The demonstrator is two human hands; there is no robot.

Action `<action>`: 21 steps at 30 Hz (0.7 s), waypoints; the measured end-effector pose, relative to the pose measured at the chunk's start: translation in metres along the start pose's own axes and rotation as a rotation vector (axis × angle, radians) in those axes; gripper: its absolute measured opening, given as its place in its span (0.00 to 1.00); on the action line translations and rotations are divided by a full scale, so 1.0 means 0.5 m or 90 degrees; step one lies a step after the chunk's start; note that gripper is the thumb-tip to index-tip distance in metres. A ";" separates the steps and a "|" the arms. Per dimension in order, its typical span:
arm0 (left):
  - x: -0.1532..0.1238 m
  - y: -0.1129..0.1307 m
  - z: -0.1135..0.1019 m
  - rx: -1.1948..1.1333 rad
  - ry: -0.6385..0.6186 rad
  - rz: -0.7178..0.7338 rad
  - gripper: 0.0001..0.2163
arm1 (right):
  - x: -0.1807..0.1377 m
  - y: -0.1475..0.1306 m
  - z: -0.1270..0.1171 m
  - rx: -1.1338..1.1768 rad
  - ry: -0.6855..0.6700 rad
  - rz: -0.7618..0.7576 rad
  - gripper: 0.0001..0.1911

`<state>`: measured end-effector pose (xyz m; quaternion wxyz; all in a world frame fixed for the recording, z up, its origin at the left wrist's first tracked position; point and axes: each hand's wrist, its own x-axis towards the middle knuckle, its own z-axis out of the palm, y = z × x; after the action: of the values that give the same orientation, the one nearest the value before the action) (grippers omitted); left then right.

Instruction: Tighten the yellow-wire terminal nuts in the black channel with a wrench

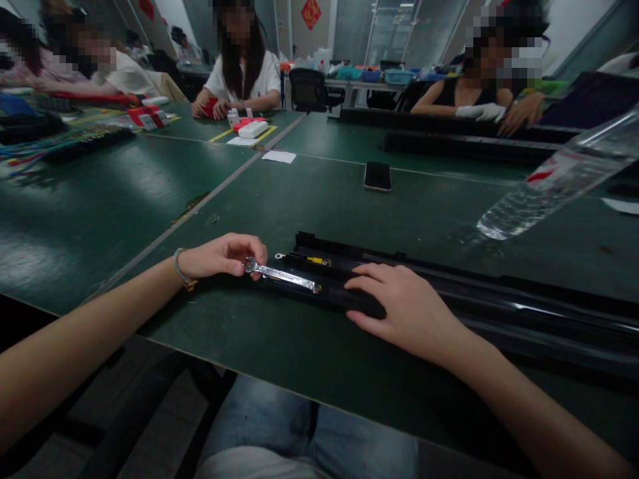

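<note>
Left hand [219, 256] pinches the ring end of the wrench [282, 274] at 6 o'clock, its far end resting on the black rail [499, 303]. Right hand [404, 306] lies flat on the rail, fingers spread. Risk noted - a light fingertip grip; the wrench may slip off - towards the right fingers.

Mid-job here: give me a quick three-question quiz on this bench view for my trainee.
1. True or false: the left hand pinches one end of the wrench.
2. What does the right hand rest flat on? A) a keyboard B) the black rail C) a cardboard box
3. Fill in: the water bottle is on the person's ___ side.

Key: 1 true; 2 B; 3 right.
</note>
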<state>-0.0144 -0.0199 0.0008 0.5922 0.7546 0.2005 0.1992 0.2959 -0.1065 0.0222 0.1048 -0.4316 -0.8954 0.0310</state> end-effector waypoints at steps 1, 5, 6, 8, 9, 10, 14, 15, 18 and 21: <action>0.000 -0.001 0.000 0.004 0.006 0.002 0.13 | 0.000 0.000 0.000 0.001 0.001 -0.001 0.16; 0.001 -0.004 0.001 0.015 0.048 0.005 0.14 | 0.000 0.000 0.001 -0.001 -0.002 0.001 0.16; 0.001 -0.006 0.001 0.014 0.059 0.005 0.14 | 0.001 0.000 0.002 -0.002 -0.004 0.002 0.16; 0.002 -0.008 0.002 0.003 0.076 0.000 0.14 | 0.001 0.000 0.002 -0.004 -0.005 0.003 0.16; 0.002 -0.009 0.002 -0.006 0.081 -0.004 0.14 | 0.002 0.000 0.001 -0.005 -0.006 0.003 0.16; 0.002 -0.009 0.002 -0.014 0.083 -0.007 0.14 | 0.002 0.000 0.001 -0.006 -0.005 0.003 0.16; 0.003 -0.010 0.002 -0.033 0.088 -0.014 0.14 | 0.001 -0.001 0.000 -0.007 -0.008 0.005 0.16; 0.004 -0.011 0.002 -0.037 0.091 -0.014 0.14 | 0.001 -0.001 0.000 -0.007 -0.009 0.006 0.16; 0.005 -0.011 0.003 -0.057 0.099 -0.018 0.14 | 0.002 -0.001 0.000 -0.007 -0.015 0.009 0.16; 0.006 -0.010 0.004 -0.074 0.104 -0.024 0.14 | 0.002 0.000 0.001 -0.005 -0.014 0.008 0.16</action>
<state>-0.0110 -0.0188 -0.0046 0.6204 0.6964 0.2499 0.2603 0.2950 -0.1059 0.0221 0.0926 -0.4374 -0.8939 0.0327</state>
